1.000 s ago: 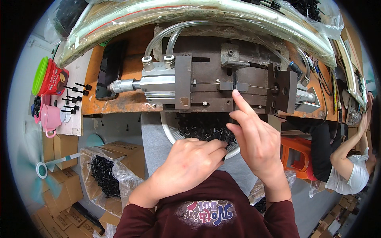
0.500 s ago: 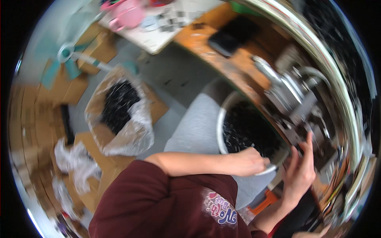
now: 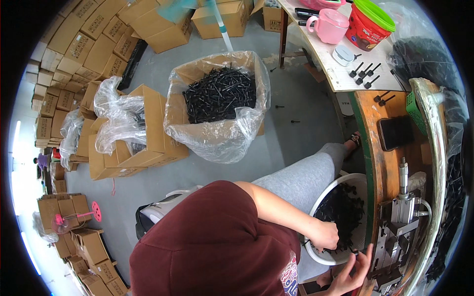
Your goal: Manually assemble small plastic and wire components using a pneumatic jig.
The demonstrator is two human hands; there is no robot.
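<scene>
My left hand (image 3: pixel 326 236) reaches into a white basin (image 3: pixel 330 196) on my lap. Its fingers are curled into the pile of small black parts (image 3: pixel 343 212) that fills the basin. My right hand (image 3: pixel 353 274) is at the lower right, just past the basin's rim, beside a grey metal press fixture (image 3: pixel 400 222) on the wooden bench (image 3: pixel 382 163). Its thumb and forefinger pinch a small black part (image 3: pixel 355 252). My maroon sleeve and shoulder hide the lower arms.
A plastic-lined carton of black parts (image 3: pixel 219 93) stands on the floor to the left, beside open cartons (image 3: pixel 143 133) and stacked boxes. On the white table are a pink mug (image 3: pixel 330 24), a red tub (image 3: pixel 368 22) and loose black parts (image 3: pixel 364 71). A phone (image 3: pixel 395 132) lies on the bench.
The view has swung far to the left, from the bench toward the floor and cartons. My left hand stays in the basin; my right hand has come down from the fixture's top.
</scene>
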